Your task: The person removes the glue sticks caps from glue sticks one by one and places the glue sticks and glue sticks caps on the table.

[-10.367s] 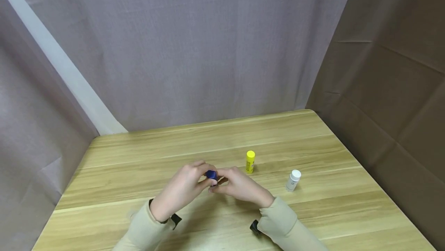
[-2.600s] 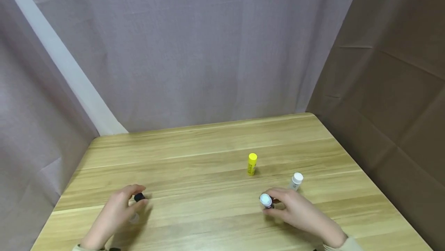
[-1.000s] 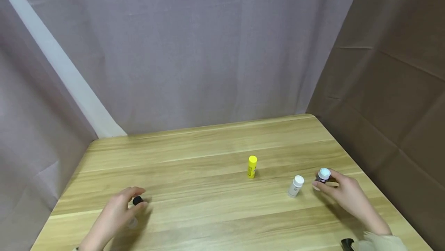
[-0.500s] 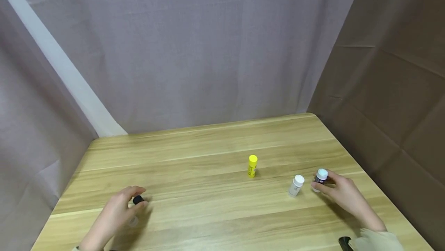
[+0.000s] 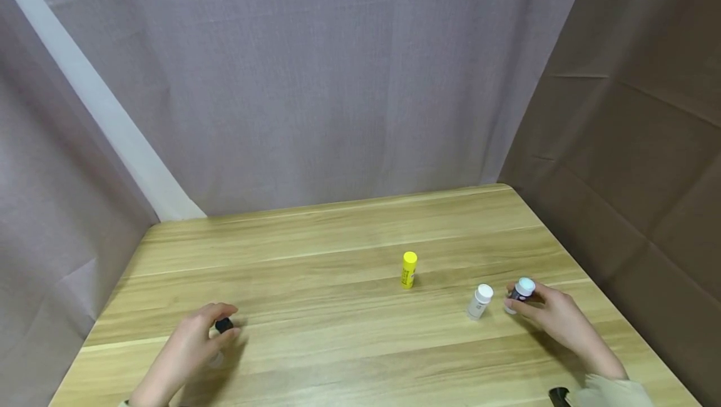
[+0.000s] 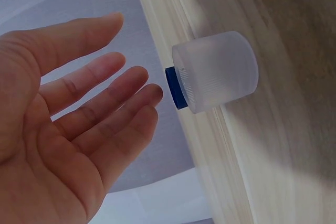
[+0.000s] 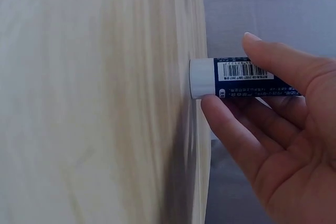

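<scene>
Wood-grain table: we judge the navy-labelled tube light, stiff; best grasped mid-barrel. Right hand pinches it; left hand spread, empty.

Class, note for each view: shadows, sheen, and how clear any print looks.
Head: shadows beside left hand and right hand, faint sheen on the tabletop, soft print on the yellow stick; left wrist: shadow beside the translucent container; right wrist: dark shadow below the blue tube in frame, barcode stripes distinct.

Wood-grain table, yellow tube, white tube (both upright), translucent cup at left
</scene>
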Demonstrator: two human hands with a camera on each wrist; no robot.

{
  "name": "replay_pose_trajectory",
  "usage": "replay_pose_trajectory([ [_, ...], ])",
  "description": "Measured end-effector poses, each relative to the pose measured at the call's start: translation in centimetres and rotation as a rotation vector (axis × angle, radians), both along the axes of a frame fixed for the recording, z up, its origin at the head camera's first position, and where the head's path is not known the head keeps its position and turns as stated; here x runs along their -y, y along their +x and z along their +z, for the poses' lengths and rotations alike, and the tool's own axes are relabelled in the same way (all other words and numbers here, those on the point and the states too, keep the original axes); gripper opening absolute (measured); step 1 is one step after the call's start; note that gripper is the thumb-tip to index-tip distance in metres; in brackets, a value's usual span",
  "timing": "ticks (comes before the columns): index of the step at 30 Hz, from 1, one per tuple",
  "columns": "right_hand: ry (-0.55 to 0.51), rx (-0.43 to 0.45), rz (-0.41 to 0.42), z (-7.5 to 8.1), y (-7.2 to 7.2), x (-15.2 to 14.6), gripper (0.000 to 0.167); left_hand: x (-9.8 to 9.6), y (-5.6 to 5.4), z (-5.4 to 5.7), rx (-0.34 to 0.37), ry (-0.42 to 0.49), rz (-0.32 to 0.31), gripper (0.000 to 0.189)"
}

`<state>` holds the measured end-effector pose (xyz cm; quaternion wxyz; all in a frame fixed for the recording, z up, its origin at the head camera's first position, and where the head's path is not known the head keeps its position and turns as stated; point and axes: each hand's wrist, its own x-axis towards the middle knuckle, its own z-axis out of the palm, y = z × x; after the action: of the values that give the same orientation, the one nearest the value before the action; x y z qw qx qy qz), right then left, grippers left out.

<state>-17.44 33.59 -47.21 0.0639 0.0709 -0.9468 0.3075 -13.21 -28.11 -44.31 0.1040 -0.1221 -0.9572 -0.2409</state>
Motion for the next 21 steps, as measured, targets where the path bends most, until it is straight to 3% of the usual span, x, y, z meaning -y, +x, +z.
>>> replay_pose_trajectory([
  [13, -0.080, 0.053, 0.012, 0.2, 0.9, -0.6, 0.051, -0.4, 0.1, 0.1, 0.050, 0.019, 0.011, 0.034],
  [21, -0.078, 0.002, 0.000, 0.5, 2.4, -1.0, 0.048, -0.4, 0.0, 0.5, 0.039, 0.012, 0.004, 0.033],
])
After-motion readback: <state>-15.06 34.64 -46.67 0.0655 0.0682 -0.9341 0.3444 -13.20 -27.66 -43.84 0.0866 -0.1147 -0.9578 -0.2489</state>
